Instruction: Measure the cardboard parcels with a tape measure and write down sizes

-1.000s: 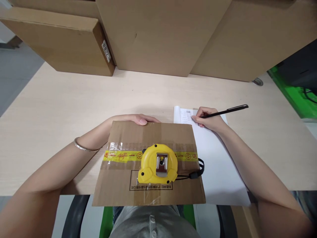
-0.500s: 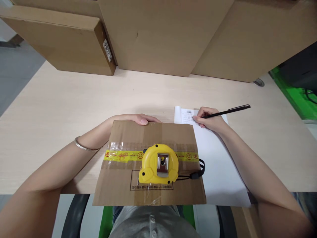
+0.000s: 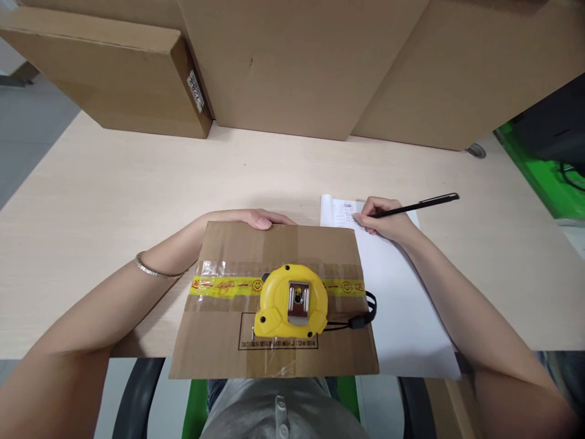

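Against the far edge of a taped cardboard box (image 3: 219, 347) lies my left hand (image 3: 262, 218), its fingers stretched out flat and partly hidden behind the box. A yellow tape measure (image 3: 278, 299) with a metal clip and a black wrist strap (image 3: 361, 320) rests on the box top. Between the fingers and thumb of my right hand (image 3: 386, 218) is a black pen (image 3: 420, 204), its tip end at the printed top part of a white paper pad (image 3: 406, 317). The box covers the pad's left side.
A wooden table (image 3: 137, 177) spreads beneath everything. Along its back stand a closed carton (image 3: 105, 79) with a label and large cardboard panels (image 3: 292, 73). At right, a black object (image 3: 557, 134) sits by a green surface (image 3: 534, 177). Chair armrests (image 3: 137, 396) show below the table edge.
The whole view has shifted very slightly. Both hands, the pen, the box and the tape measure keep practically the same places relative to each other.
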A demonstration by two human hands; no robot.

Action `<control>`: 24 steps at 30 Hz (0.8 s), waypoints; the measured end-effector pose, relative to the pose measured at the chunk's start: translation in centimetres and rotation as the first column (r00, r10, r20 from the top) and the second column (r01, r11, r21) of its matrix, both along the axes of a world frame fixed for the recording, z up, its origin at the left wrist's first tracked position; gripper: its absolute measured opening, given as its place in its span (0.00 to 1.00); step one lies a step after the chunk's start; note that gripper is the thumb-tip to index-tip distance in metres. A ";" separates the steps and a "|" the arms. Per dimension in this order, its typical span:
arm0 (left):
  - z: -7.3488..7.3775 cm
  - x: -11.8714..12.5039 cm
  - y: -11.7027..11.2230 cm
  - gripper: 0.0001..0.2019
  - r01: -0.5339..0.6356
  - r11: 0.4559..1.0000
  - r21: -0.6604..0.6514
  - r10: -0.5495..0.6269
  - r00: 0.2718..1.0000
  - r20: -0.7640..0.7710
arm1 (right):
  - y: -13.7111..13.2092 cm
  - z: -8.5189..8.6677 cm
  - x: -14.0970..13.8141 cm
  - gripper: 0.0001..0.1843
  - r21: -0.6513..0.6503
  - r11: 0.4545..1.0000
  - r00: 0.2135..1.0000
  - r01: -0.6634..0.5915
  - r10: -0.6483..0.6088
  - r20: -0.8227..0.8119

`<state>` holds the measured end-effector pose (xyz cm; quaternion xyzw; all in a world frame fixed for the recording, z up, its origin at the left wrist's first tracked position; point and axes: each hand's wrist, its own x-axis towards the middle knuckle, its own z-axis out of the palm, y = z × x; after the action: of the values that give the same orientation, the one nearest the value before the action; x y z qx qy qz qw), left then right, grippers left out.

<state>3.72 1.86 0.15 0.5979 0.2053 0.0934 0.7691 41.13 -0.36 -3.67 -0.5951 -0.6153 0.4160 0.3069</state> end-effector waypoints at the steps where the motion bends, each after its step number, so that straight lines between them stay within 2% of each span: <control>1: 0.1 0.1 0.0 0.19 -0.008 1.000 0.003 0.008 1.000 0.002 | 0.0 0.0 0.0 0.22 0.000 1.000 1.000 0.000 0.000 0.001; 7: 0.3 0.2 -0.3 0.20 0.034 0.997 -0.073 -0.032 0.999 0.039 | 0.0 0.0 -0.1 0.22 0.003 1.000 1.000 0.003 -0.003 -0.006; 12: 0.6 0.2 -0.9 0.18 -0.069 0.989 -0.131 0.071 0.997 0.014 | 0.0 0.0 0.0 0.21 0.005 1.000 1.000 0.004 -0.004 -0.012; 20: -0.2 -0.1 -0.4 0.22 -0.025 0.980 -0.196 0.021 0.999 -0.025 | 0.0 0.1 0.0 0.22 0.001 1.000 1.000 0.002 -0.002 -0.008; 24: -0.1 -0.3 -0.7 0.22 -0.085 0.982 -0.168 0.070 0.994 -0.089 | 0.1 -0.1 0.1 0.23 -0.001 1.000 1.000 0.010 -0.010 -0.003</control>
<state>3.41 1.15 0.08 0.5242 0.2675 0.0803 0.8045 41.20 -0.25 -3.74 -0.5977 -0.6115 0.4158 0.3097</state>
